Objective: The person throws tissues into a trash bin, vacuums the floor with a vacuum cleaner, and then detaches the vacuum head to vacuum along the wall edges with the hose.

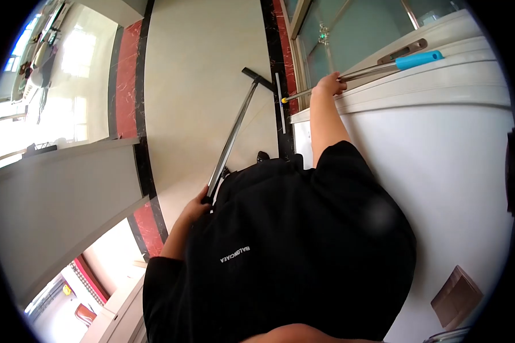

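Note:
My left hand (197,207), low at my side, is closed round the dark upper end of a long metal pole (232,139). That pole slants forward to the floor and ends in a black T-shaped head (258,79). With my arm stretched forward, my right hand (330,86) is closed round a second metal pole beside the door. This one has a blue grip (419,60) and a yellow joint (284,100) at its lower end. A narrow grey bar (280,103) lies at the joint; whether it is attached I cannot tell.
A white door (423,148) with a metal handle plate (402,51) stands close on my right. Frosted glass panels (360,31) are ahead of it. Beige floor (206,51) has black and red borders (129,74). A grey-white panel (68,197) stands on my left.

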`<state>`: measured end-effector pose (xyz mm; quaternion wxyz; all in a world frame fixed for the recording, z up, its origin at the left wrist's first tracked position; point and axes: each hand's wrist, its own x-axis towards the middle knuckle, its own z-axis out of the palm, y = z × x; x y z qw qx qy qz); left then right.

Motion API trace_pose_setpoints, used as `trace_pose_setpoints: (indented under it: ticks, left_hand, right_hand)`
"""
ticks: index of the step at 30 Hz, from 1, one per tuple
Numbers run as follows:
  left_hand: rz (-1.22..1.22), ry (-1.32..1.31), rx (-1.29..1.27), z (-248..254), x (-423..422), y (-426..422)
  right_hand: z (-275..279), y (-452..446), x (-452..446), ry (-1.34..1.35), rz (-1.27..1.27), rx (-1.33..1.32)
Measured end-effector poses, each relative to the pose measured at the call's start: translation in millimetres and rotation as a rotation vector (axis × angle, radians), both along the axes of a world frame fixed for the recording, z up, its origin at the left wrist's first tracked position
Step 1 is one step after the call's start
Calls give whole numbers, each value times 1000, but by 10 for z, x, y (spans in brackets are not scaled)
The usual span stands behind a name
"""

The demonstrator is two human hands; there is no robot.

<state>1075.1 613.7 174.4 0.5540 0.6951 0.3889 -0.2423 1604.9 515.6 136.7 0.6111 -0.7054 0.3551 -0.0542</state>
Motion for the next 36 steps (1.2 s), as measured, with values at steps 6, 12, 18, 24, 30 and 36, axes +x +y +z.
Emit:
trace_pose_setpoints:
  ticks: [6, 12, 18, 24, 30, 36]
  left_hand:
    - [257, 48, -162, -225, 269, 237]
    - [449, 31, -398, -11, -209, 192]
    - [390, 256, -299, 935, -1359, -155]
    - [469, 343, -315, 1222, -761, -210]
    - [371, 106, -404, 477, -291, 136]
    - [339, -116, -324, -399, 580, 646]
  right_hand:
    - [40, -157, -166, -28, 96, 202]
    - [378, -129, -249, -9, 89, 282]
    - [99, -227, -147, 156, 98, 363]
    - [-50, -253, -510, 137, 251, 490]
    - [-708, -551, -1106, 243, 431, 312]
    - [-999, -1088, -1755, 783, 917, 284]
